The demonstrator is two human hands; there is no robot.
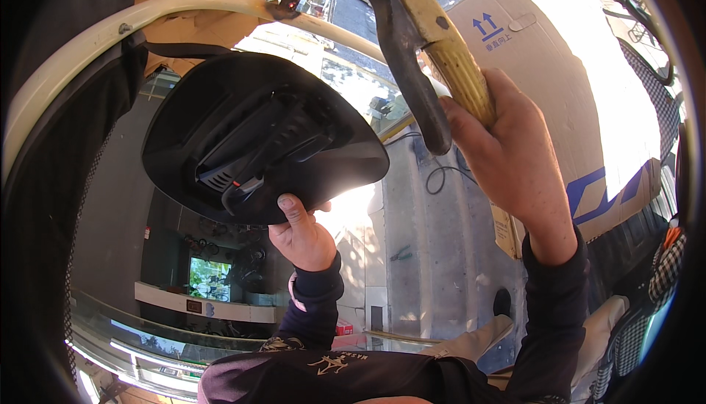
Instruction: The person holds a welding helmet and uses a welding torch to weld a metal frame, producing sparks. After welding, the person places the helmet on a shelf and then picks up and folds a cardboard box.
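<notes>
Black shell [265,139], held aloft left of centre, just below the curve of a cream tube [184,5] in the head view. Pinched at the near edge by the left hand [305,238], with thumb across the facing side and fingers mostly hidden behind — apparently to bear the weight from below and leave the slotted middle uncovered. Right hand [507,139] wrapped round the lower end of a yellowed grip [452,58], probably for steadiness, thumb up beside a dark lever [401,43]; touching or merely close, cannot tell. In texture, smooth and semi-gloss on the shell, likely hard plastic, rounded at the corners and ribbed within the recess; scuffed on the grip; wavy and blunt-tipped along the lever. Beyond — flat, tan cardboard box [529,80], blue-printed and partly sunlit.
</notes>
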